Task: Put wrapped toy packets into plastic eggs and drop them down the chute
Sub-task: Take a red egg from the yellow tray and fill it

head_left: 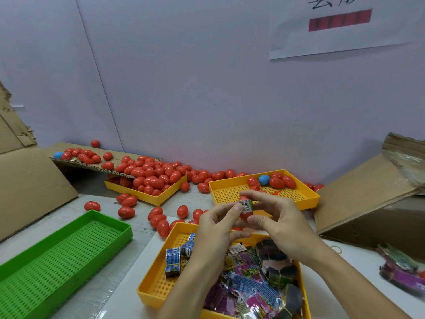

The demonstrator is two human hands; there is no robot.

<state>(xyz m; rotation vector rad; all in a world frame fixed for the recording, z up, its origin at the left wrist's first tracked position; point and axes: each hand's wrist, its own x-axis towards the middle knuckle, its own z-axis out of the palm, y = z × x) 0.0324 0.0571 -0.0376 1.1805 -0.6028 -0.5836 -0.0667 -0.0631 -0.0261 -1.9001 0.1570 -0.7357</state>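
Both my hands meet above the near yellow tray [158, 282]. My right hand [273, 217] grips a red plastic egg [245, 215] between thumb and fingers. A wrapped toy packet [246, 205] with a barcode sticks out of the egg, and my left hand [216, 229] presses it with thumb and forefinger. The near tray holds several wrapped toy packets [250, 282], blue, purple and dark ones. No chute is clearly in view.
A green perforated tray [57, 254] lies at the left. Two more yellow trays [230, 192] [158, 196] with red eggs stand farther back. Loose red eggs [158, 221] are scattered over the table. Cardboard boxes [368, 194] flank both sides. More packets [402, 270] lie at the right.
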